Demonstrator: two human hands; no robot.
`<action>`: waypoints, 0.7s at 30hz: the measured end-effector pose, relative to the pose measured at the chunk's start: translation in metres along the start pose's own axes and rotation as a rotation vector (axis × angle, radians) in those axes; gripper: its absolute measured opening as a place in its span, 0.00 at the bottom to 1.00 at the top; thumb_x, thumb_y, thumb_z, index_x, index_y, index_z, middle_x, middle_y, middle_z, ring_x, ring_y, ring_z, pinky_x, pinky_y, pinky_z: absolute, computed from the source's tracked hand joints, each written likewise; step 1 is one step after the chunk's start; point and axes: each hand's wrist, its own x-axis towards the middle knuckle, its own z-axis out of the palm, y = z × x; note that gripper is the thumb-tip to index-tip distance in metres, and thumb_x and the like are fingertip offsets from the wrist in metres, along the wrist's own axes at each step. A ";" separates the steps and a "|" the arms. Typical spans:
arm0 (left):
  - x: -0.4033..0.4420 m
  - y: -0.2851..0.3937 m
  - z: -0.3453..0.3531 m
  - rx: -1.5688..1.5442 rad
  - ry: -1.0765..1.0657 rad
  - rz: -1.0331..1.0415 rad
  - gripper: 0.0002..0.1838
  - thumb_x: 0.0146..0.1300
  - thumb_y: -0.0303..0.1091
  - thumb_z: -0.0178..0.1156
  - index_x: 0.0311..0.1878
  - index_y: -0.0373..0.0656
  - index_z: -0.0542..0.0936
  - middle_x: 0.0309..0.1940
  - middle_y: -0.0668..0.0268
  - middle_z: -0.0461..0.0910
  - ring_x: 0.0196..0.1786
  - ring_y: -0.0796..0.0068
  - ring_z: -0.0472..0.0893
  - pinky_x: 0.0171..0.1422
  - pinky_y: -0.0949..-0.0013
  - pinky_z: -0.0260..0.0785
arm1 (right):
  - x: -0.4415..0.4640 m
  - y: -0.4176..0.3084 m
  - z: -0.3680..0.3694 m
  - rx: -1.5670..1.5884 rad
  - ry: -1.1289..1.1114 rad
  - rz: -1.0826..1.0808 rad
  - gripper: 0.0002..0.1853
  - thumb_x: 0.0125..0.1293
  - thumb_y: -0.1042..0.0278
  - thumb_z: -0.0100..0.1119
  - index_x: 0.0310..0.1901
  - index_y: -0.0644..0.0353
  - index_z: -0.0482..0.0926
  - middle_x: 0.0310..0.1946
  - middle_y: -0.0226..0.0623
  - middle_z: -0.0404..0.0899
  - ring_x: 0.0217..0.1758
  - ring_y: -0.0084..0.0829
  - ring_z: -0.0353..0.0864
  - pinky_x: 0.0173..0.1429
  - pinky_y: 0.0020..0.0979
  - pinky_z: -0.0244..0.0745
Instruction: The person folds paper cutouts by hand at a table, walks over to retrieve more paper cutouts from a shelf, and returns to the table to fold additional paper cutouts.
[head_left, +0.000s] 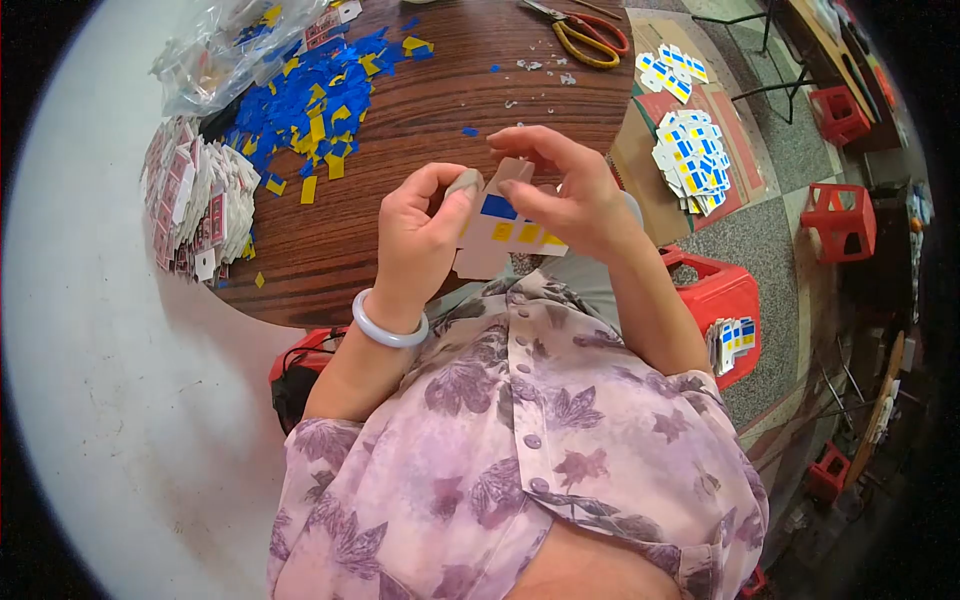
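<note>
In front of my chest, at the table's edge, I hold several white cards (pixel 484 260) with blue and yellow patches. My left hand (pixel 425 215) is closed on their left side, its thumb tip wearing a pale cover. The thumb of my right hand (pixel 585 195) presses on the upper end of the front card, and the fingers curl above it. Beyond my hands on the brown table (pixel 420 130) lies a heap of small blue and yellow pieces (pixel 305 115). What the fingers behind the cards do is hidden.
Left are stacked cards (pixel 195 215) and a clear plastic bag (pixel 225 60). Scissors (pixel 585 45) lie at the far edge, near white scraps (pixel 530 65). Right, piled cards (pixel 692 165) rest on cardboard (pixel 635 165); a red stool (pixel 705 290) holds more cards (pixel 735 340).
</note>
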 end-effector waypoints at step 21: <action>0.003 -0.008 -0.014 -0.001 -0.020 -0.123 0.07 0.64 0.21 0.56 0.45 0.31 0.78 0.37 0.66 0.80 0.37 0.83 0.78 0.43 0.79 0.72 | 0.006 -0.005 0.022 -0.828 0.063 -0.568 0.07 0.49 0.67 0.65 0.32 0.52 0.80 0.31 0.28 0.75 0.39 0.32 0.76 0.48 0.36 0.66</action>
